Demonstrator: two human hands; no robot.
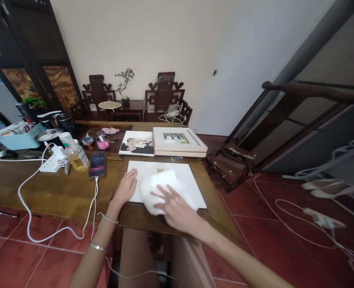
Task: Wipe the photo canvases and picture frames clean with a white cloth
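Observation:
A flat white board [191, 182] lies near the table's front edge, with a small yellowish mark [160, 169] on its upper part. On top of the board is a bunched, fluffy white cloth [161, 182]. My right hand [177, 208] presses down on this cloth, its fingers spread and bent over the soft folds. At the board's left edge rests my left hand [129, 185], fingers stretched forward and holding nothing. The cloth hides the middle of the board.
Behind the board lie a photo print [137, 143] and stacked picture frames [179, 142]. To the left are a phone [97, 164] on a cable, a bottle [76, 156], a power strip [54, 162] and a pink cup [103, 142]. A wooden chair [273, 120] stands right.

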